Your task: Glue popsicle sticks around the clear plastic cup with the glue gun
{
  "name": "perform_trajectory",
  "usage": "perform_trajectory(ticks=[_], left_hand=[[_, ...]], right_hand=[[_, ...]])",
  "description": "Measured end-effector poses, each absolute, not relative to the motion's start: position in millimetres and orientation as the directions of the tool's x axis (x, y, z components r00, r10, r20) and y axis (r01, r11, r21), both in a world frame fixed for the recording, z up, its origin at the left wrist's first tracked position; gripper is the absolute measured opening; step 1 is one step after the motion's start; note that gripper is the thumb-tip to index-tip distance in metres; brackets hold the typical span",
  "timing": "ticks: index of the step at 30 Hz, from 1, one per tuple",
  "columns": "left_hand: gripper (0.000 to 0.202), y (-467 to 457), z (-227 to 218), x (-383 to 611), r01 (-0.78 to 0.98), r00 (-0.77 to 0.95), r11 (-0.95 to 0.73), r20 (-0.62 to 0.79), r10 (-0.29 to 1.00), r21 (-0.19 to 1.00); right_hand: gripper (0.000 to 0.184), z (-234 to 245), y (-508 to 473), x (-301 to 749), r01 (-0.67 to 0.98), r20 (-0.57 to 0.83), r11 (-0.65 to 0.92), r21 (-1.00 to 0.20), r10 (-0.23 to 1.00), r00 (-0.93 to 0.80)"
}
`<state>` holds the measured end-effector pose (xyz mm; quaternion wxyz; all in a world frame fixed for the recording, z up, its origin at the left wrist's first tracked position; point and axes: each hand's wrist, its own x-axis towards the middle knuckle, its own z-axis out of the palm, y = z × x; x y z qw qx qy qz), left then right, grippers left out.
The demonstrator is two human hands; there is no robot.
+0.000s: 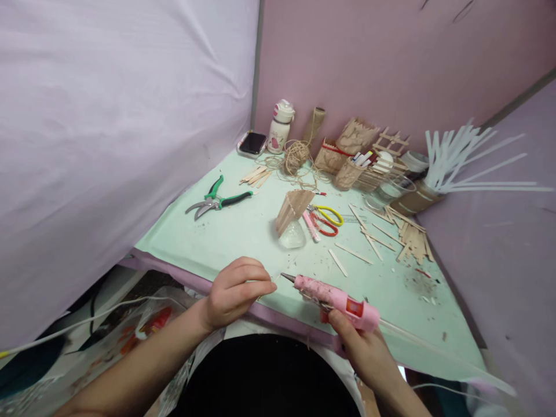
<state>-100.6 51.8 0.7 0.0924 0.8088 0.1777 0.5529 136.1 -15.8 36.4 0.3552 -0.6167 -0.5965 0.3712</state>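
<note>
My right hand [367, 347] grips a pink hot glue gun [336, 298] at the near edge of the pale green table [243, 231], its metal nozzle aimed left. Just in front of the nozzle tip, my left hand [234, 289] is closed with its fingers pinched together; whatever sits in the pinch is too small to name. Beyond the hands stands a fan-shaped bundle of wooden craft sticks [293, 209] over a clear lump [293, 234].
Green-handled pliers [219, 200] lie at left, yellow and red scissors [325, 220] mid-table, loose wooden sticks [391, 234] at right. At the back: phone [252, 143], white bottle [280, 127], twine ball [296, 156], stick baskets [347, 159], jar of white strips [434, 174]. Cloth walls enclose the table.
</note>
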Motion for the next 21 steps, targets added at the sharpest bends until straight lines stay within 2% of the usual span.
perform_trajectory(ticks=[21], left_hand=[[0.026,50.5,3.5,-99.5,0.174,0.321,-0.921,0.864,0.388,0.349]], right_hand=[[0.039,40.5,-10.1,137.3,0.450,-0.044,-0.006,-0.893,0.996,-0.073]])
